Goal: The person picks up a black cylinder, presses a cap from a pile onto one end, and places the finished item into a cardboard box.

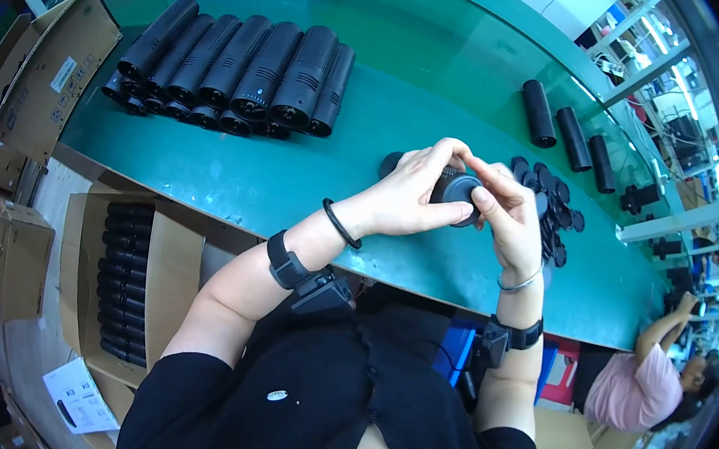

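Above the green worktop, my left hand [411, 190] is wrapped around a black cylindrical housing whose far end shows past the hand at its left. A round black cap [460, 202] sits at the housing's end facing me. My right hand [508, 212] grips this cap at its edge between thumb and fingers, and my left thumb also rests on it. Just right of my right hand lies a loose heap of small black round-headed parts [557, 206]. Whether the cap is fully seated cannot be seen.
Stacked black cylinders [262, 65] lie at the back left of the green worktop [360, 216]. Several more cylinders [539, 114] are at the back right. An open carton [174, 279] of black cylinders stands below the left edge. A co-worker in pink [635, 394] is at far right.
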Available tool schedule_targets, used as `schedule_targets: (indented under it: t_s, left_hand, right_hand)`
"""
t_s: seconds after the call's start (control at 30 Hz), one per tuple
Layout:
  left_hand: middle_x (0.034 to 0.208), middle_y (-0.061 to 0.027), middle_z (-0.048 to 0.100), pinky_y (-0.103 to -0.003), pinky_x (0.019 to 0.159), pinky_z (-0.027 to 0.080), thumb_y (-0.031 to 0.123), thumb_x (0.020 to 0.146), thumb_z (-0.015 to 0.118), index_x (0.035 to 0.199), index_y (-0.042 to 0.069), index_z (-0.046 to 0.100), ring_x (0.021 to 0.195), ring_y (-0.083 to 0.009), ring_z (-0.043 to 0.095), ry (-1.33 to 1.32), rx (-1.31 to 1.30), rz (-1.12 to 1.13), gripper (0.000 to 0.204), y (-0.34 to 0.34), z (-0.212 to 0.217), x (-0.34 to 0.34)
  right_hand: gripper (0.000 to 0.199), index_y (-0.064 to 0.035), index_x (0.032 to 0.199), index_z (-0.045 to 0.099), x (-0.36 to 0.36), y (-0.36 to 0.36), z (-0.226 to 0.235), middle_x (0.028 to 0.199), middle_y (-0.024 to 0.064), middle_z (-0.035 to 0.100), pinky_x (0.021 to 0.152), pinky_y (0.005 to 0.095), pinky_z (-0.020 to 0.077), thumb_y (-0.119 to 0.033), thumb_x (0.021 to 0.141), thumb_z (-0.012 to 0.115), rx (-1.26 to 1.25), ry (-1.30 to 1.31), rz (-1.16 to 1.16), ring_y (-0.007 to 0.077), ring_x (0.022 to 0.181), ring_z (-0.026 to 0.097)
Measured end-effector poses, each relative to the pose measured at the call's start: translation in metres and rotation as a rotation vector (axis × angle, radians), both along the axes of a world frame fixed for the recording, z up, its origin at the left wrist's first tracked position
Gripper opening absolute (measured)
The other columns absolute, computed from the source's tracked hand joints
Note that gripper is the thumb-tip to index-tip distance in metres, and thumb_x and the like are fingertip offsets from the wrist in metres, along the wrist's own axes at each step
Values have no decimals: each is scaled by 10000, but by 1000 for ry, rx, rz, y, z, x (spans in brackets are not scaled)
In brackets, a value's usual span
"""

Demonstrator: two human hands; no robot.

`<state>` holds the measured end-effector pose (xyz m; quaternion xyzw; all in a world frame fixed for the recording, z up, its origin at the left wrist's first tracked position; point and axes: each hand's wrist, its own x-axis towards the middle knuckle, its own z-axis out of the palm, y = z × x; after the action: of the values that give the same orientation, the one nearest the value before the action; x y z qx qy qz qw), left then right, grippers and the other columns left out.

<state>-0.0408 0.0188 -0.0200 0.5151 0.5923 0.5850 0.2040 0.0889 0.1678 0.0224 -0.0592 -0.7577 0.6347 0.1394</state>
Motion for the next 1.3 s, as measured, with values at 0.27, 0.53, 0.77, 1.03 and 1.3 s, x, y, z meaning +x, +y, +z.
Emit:
schedule_targets:
  t_s: [0.27, 0.53, 0.77, 1.03, 1.3]
  left_hand:
    - [1156, -155, 572, -380, 929, 474, 233, 760, 780, 1404, 56, 329, 1079, -272, 600, -65, -13, 12, 805, -1, 7, -3]
    - [1098, -108, 562, -337, 910, 474, 183, 761, 779, 1421, 40, 314, 1057, -200, 567, -222, 30, -60, 820, -6, 9, -15]
    - [1170, -153, 565, -344, 902, 490, 261, 816, 771, 1403, 33, 313, 1072, -222, 587, -8, 76, 235, 778, -9, 6, 0]
    - [1196, -101, 526, -299, 948, 443, 191, 854, 737, 1449, 75, 276, 1125, -167, 515, -387, 131, -98, 761, -14, 9, -17]
    - [1153, -84, 534, -289, 915, 454, 156, 836, 740, 1401, 95, 319, 1071, -151, 530, -482, 158, -97, 707, -9, 9, -17]
  right_hand:
    - [391, -15, 1266, 632, -15, -2, -4, 869, -18, 497, 478, 172, 366, -173, 911, 671, -235, -77, 82, 41, 651, 488]
    - [304, -51, 1173, 703, -26, -15, 4, 789, -37, 504, 487, 173, 347, -177, 896, 693, -178, -69, 45, 35, 620, 475]
    - [351, -29, 1192, 672, -31, -3, -4, 824, 37, 684, 500, 175, 470, -264, 932, 668, -471, -135, 20, 66, 563, 598]
    - [388, -28, 1236, 642, -40, -7, 5, 811, 55, 680, 495, 177, 506, -250, 920, 683, -447, -146, 153, 92, 559, 637]
    - [343, -14, 1195, 668, -38, -16, 3, 861, 80, 696, 485, 188, 497, -237, 936, 655, -337, -90, 18, 104, 541, 635]
